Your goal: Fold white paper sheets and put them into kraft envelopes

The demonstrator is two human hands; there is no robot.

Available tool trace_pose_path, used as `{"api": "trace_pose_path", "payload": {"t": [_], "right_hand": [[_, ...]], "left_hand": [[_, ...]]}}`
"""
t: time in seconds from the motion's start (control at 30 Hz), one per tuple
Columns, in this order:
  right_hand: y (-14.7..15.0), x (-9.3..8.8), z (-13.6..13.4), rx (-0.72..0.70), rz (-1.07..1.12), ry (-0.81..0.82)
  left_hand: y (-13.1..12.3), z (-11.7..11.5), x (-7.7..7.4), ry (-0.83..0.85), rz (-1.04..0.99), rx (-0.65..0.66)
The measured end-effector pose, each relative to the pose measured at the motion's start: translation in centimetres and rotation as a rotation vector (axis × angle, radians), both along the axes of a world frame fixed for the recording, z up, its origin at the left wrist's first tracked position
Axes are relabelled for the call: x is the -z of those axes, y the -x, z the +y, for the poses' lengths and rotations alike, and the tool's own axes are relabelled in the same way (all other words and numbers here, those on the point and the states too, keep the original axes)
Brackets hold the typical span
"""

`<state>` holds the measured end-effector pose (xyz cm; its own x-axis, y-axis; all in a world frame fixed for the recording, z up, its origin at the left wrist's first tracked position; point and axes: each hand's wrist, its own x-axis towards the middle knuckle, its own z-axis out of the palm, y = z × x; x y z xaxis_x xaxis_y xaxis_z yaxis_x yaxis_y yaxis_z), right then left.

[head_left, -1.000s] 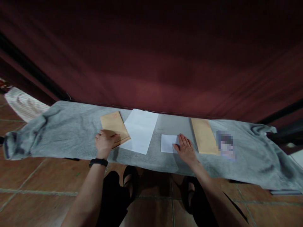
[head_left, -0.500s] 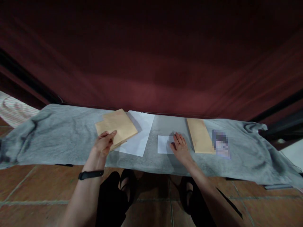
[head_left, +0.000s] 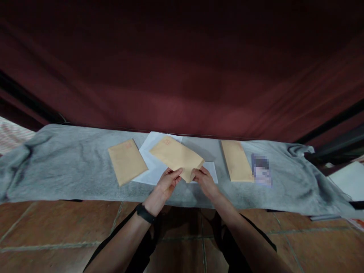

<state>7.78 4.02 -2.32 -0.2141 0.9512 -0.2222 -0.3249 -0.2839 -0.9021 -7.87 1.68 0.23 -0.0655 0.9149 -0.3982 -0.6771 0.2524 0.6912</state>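
A tan paper envelope (head_left: pixel 176 153) with a faint red print is held in the middle, above the grey cloth. My left hand (head_left: pixel 167 184) pinches its near edge, thumb on top. At its right end my right hand (head_left: pixel 204 181) grips the corner beside the flap. Beneath it lie white sheets of paper (head_left: pixel 146 167) and a small white sheet (head_left: pixel 211 170), both partly covered by the envelope. To the left rests a stack of tan envelopes (head_left: pixel 127 163). On the right lies another pile of tan envelopes (head_left: pixel 237 161).
A grey cloth (head_left: pixel 71 167) covers the long narrow surface. A small blurred picture card (head_left: pixel 261 170) lies by the right pile. Dark red fabric (head_left: pixel 182 87) hangs behind the far edge. Tiled floor (head_left: pixel 71 223) shows in front.
My left hand has moved right from the left stack with one envelope, now over the white sheets. My right hand has left the small sheet and taken hold of the envelope's other end.
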Motion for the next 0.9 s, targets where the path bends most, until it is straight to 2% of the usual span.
{"api": "trace_pose_path", "payload": {"t": [0.13, 0.23, 0.3, 0.37, 0.43, 0.47, 0.53, 0.6, 0.7, 0.8, 0.9], "right_hand": [[-0.8, -1.0, 0.4, -0.074, 0.105, 0.064], [-1.6, -1.0, 0.9, -0.045, 0.048, 0.069], [-2.1, -0.7, 1.3, 0.0, -0.04, 0.037], [-2.6, -0.4, 1.9, 0.027, -0.135, -0.038], [-3.3, -0.4, 2.5, 0.041, -0.205, -0.14], [-3.7, -0.5, 2.8, 0.046, -0.229, -0.189], [-4.6, -0.8, 3.2, 0.044, -0.263, -0.261], [-5.5, -1.2, 3.2, 0.013, -0.284, -0.28], [-6.5, -2.0, 2.6, -0.096, -0.284, -0.239], [-7.2, -2.6, 2.0, -0.234, -0.23, -0.174], [-7.7, -2.8, 1.6, -0.304, -0.164, -0.135]], "left_hand": [[0.3, 0.3, -0.1, 0.037, -0.065, -0.047], [0.1, 0.0, 0.0, 0.09, -0.052, 0.028], [-0.3, -0.7, 0.1, 0.112, 0.015, 0.196], [-0.5, -1.5, 0.0, 0.112, 0.142, 0.464], [-0.5, -2.2, -0.4, 0.028, 0.346, 0.721], [-0.4, -2.4, -0.8, -0.069, 0.492, 0.779], [0.1, -2.4, -1.5, -0.35, 0.864, 0.731], [0.5, -2.0, -2.2, -0.625, 1.264, 0.574], [0.7, -1.2, -2.5, -0.861, 1.705, 0.446], [0.4, -0.7, -2.2, -0.944, 1.888, 0.463], [0.1, -0.7, -2.1, -0.942, 1.903, 0.518]]}}
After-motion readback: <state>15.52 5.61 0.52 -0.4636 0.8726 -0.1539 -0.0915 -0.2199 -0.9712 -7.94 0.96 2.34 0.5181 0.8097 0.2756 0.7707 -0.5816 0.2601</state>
